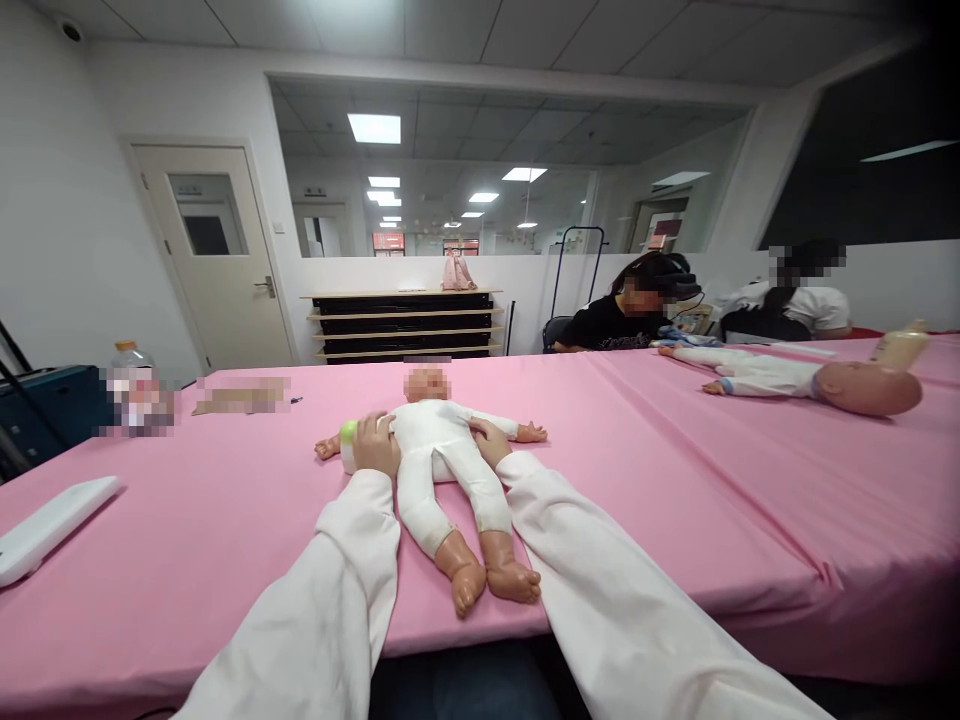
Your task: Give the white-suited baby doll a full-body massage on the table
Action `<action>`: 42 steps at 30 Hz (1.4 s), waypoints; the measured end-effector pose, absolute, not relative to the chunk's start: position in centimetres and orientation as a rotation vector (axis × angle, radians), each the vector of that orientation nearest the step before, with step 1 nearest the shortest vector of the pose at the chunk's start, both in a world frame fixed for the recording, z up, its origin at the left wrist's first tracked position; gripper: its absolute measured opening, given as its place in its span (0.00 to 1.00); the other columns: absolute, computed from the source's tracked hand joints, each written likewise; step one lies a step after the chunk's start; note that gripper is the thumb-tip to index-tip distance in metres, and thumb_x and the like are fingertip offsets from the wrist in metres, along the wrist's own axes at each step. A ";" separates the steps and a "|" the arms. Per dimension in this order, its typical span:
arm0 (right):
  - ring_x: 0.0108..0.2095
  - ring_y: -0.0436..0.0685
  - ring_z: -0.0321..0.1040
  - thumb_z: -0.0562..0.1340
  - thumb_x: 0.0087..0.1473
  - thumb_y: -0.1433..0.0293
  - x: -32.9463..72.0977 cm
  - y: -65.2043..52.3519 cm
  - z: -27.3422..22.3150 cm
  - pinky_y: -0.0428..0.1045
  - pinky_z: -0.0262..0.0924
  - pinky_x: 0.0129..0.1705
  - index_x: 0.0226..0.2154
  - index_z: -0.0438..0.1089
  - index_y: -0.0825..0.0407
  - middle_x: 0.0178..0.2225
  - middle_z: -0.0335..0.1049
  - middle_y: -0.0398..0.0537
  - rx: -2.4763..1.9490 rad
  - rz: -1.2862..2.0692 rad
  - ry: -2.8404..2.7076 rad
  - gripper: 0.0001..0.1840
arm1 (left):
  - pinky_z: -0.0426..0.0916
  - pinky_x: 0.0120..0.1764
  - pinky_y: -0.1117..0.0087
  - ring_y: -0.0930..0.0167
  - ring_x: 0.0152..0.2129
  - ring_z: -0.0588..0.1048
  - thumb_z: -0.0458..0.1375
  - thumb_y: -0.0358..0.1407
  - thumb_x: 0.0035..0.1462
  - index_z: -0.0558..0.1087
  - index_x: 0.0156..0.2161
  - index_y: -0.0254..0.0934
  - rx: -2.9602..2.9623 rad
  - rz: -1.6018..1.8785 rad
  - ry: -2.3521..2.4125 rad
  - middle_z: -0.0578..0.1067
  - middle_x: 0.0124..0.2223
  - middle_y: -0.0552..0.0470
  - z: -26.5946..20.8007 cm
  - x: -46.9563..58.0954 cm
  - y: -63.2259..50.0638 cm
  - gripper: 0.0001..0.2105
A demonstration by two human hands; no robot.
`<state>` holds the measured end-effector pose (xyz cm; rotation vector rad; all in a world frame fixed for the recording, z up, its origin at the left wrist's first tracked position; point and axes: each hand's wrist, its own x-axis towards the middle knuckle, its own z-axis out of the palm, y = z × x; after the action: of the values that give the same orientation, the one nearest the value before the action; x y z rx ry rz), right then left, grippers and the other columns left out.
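Left hand [376,443] on the doll's side, fingers bent down over a white piece with a lime-green end [348,433] beside the torso. Right hand [490,442] against the opposite flank, thumb side up, fingertips tucked out of sight. From this height I cannot tell whether either set of fingers grips or merely rests, nor whether the green-ended piece is a bottle or part of the sleeve.

Doll [433,430] lies flat between the hands near the table's front edge, head away, feet toward the wearer, arms out to the sides. Step in hand, by my reading: steadying the body from both flanks. Any lift from here would call for palms well under the trunk and support for the head.

Materials: suit white, close-fitting, faintly creased, marked yellowish at the leg hems. Bare feet brown, smooth, slightly shiny, with moulded toes; plastic or rubber, I judge. Wearer's sleeves [349,570] off-white, loosely folded.

Farther out: pink tablecloth [630,480], smooth, with long raised creases to the right. White slab with rounded edges [56,525] at left; orange-capped bottle [136,395] behind it. At right, a second doll [780,373], with a pale bottle [900,348] by its head. Beyond, a person in black [611,318] leans low.
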<state>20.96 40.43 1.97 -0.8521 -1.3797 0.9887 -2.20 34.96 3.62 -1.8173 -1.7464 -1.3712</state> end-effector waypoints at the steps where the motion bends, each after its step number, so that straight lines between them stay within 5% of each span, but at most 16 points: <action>1: 0.49 0.54 0.61 0.56 0.39 0.80 20.9 40.4 2.2 0.57 0.39 0.63 0.30 0.72 0.52 0.37 0.71 0.45 -0.869 0.951 -1.358 0.15 | 0.54 0.55 0.59 0.62 0.51 0.62 0.49 0.25 0.48 0.70 0.44 0.33 -1.692 -1.419 -1.740 0.66 0.51 0.42 3.8 -2.2 34.7 0.17; 8: 0.43 0.53 0.68 0.59 0.40 0.79 18.9 37.2 6.0 0.55 0.54 0.56 0.32 0.69 0.54 0.38 0.71 0.47 -0.649 1.191 -1.042 0.12 | 0.52 0.55 0.52 0.57 0.57 0.52 0.53 0.29 0.44 0.51 0.56 0.29 -0.809 -1.728 -2.058 0.50 0.59 0.35 3.9 -2.0 34.6 0.31; 15: 0.51 0.57 0.64 0.53 0.49 0.74 18.0 33.4 8.9 0.52 0.58 0.53 0.45 0.62 0.59 0.49 0.65 0.59 -0.296 1.883 -0.850 0.18 | 0.61 0.46 0.49 0.54 0.49 0.64 0.55 0.32 0.48 0.57 0.51 0.34 -0.917 -1.858 -2.559 0.63 0.51 0.36 3.6 -2.3 35.2 0.24; 24: 0.57 0.63 0.54 0.47 0.56 0.55 17.3 32.9 8.8 0.60 0.60 0.49 0.58 0.44 0.62 0.58 0.48 0.69 -0.353 2.085 -0.645 0.35 | 0.54 0.54 0.61 0.65 0.51 0.63 0.52 0.30 0.53 0.67 0.51 0.39 -1.662 -1.478 -1.619 0.68 0.52 0.46 4.4 -1.1 33.7 0.19; 29: 0.56 0.62 0.56 0.43 0.56 0.50 17.0 33.0 8.5 0.62 0.56 0.52 0.58 0.42 0.65 0.56 0.52 0.70 -0.303 2.101 -0.647 0.40 | 0.48 0.58 0.59 0.66 0.54 0.62 0.47 0.30 0.57 0.68 0.51 0.51 -2.023 -1.132 -1.293 0.67 0.54 0.52 4.6 -0.4 33.2 0.20; 42: 0.53 0.61 0.60 0.40 0.56 0.50 16.7 32.8 8.2 0.58 0.59 0.50 0.56 0.48 0.67 0.52 0.57 0.68 -0.326 2.099 -0.690 0.39 | 0.49 0.57 0.52 0.62 0.55 0.60 0.46 0.32 0.58 0.65 0.52 0.58 -2.108 -0.941 -1.278 0.65 0.55 0.51 5.2 -0.1 32.6 0.20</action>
<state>16.69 32.84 8.19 -0.3260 -0.6898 2.0986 -0.14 32.63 5.20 -2.1084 -1.2781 -0.9410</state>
